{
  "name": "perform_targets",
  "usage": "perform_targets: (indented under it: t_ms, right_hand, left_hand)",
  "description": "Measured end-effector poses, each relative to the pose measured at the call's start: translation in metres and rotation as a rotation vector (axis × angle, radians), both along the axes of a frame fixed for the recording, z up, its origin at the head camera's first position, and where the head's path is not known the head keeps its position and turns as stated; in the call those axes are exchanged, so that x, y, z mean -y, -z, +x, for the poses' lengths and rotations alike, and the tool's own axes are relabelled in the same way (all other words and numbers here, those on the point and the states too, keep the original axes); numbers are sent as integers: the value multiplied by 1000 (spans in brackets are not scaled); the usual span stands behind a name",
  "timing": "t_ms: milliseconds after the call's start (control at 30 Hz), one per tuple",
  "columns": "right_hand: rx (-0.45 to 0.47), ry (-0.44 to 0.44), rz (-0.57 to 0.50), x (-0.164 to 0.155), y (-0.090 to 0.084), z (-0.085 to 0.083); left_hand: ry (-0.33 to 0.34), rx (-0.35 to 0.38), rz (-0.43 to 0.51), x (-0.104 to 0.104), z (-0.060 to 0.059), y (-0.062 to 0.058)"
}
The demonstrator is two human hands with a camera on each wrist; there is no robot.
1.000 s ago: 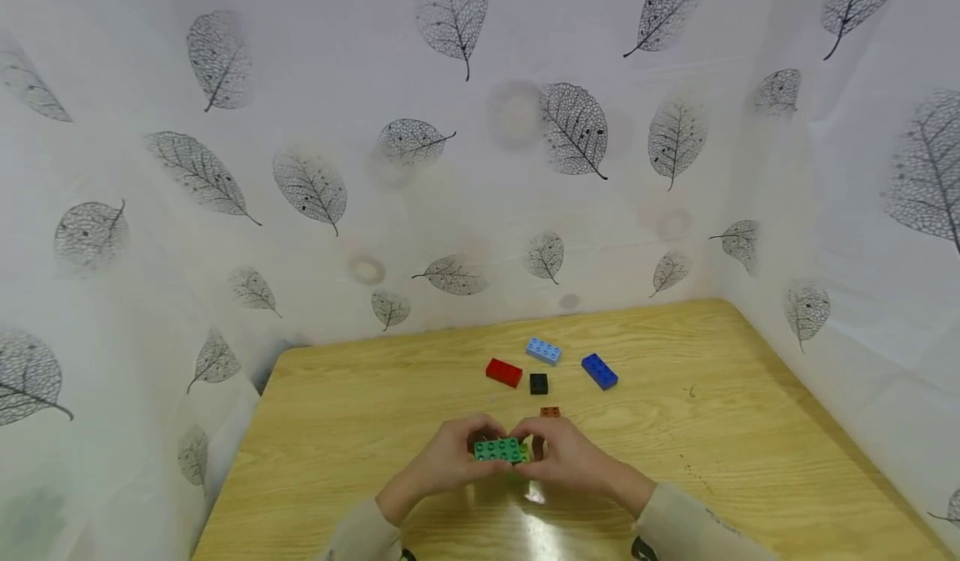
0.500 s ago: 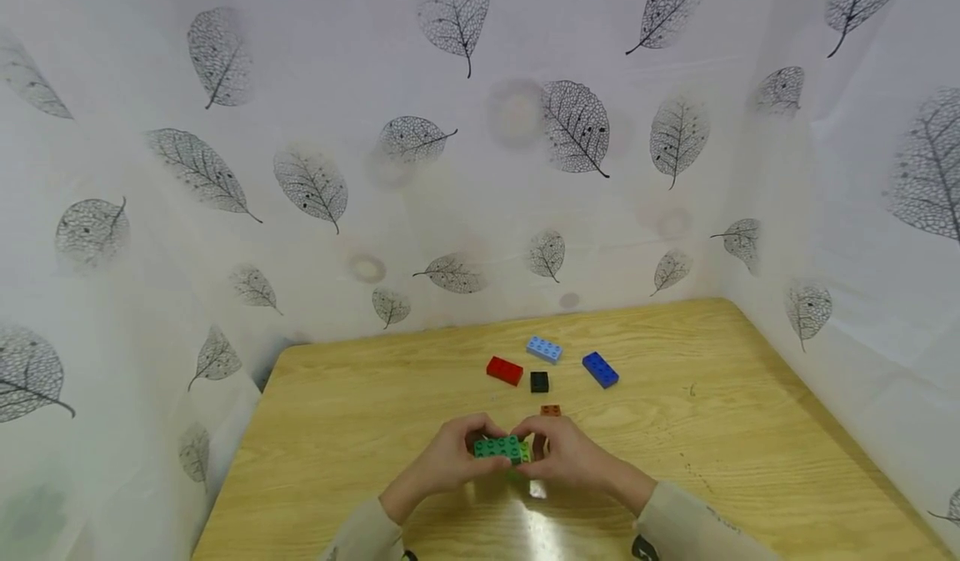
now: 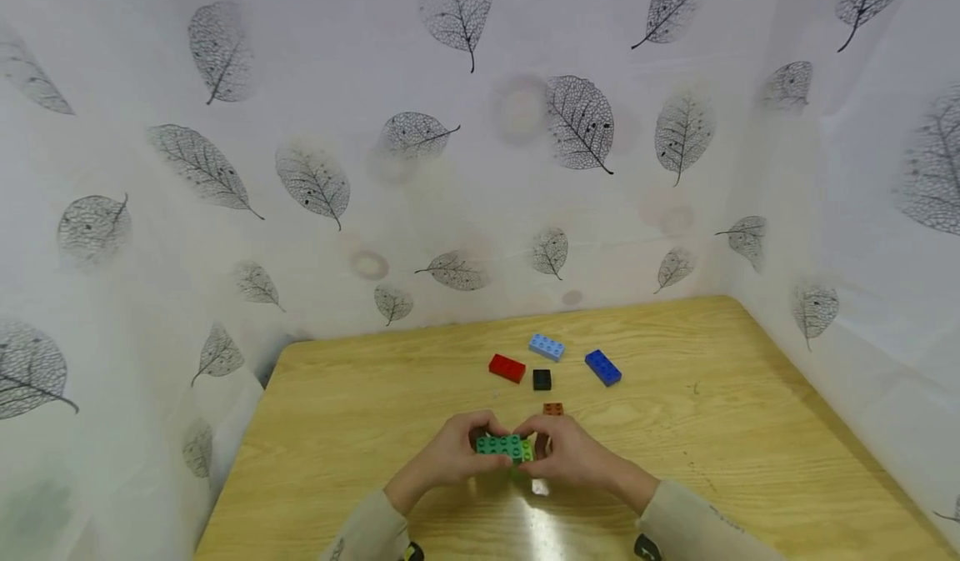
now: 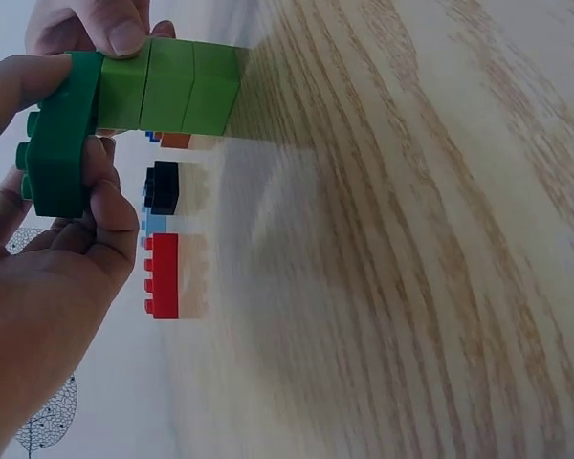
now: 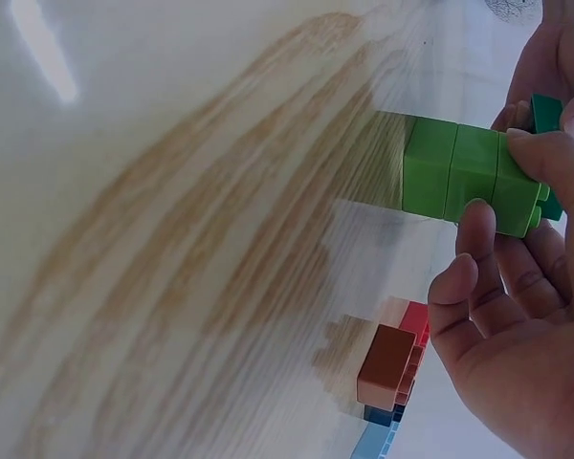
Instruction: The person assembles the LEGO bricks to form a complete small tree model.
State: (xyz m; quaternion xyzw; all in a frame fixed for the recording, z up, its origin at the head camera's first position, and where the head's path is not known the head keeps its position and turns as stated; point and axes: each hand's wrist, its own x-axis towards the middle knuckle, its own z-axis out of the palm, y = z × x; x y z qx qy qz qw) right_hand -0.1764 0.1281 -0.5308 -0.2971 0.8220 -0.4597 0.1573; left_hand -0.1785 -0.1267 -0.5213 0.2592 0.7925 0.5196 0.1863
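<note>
A light green stack of three toy building bricks (image 5: 469,172) stands upright on the wooden table. Across its top lies a dark green eight-stud brick (image 3: 498,447), overhanging to the left. My left hand (image 3: 453,453) grips the overhanging part, with thumb and fingers on opposite sides, as the left wrist view shows. From the right, my right hand (image 3: 570,453) pinches the upper part of the light green stack between thumb and fingers. In the left wrist view the dark green brick (image 4: 62,143) sits slightly tilted against the stack's top (image 4: 122,91).
Just beyond my right hand lies an orange-brown brick (image 3: 552,409). Farther back on the table (image 3: 360,394) are a black brick (image 3: 542,379), a red brick (image 3: 507,368), a light blue brick (image 3: 547,347) and a dark blue brick (image 3: 603,368). Leaf-patterned curtains (image 3: 480,194) enclose the table.
The head view has shifted slightly. Both hands keep their hold on the bricks, almost in the same place, and the loose bricks have stayed where they were.
</note>
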Motion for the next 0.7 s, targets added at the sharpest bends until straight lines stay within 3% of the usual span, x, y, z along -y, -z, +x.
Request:
perform_targets:
  t_ms: [500, 700]
  right_hand:
    - [20, 11, -2, -1, 3, 3]
    - [17, 13, -17, -1, 2, 3]
  left_hand:
    - [9, -4, -2, -2, 2, 4]
    - [-34, -26, 27, -6, 4, 9]
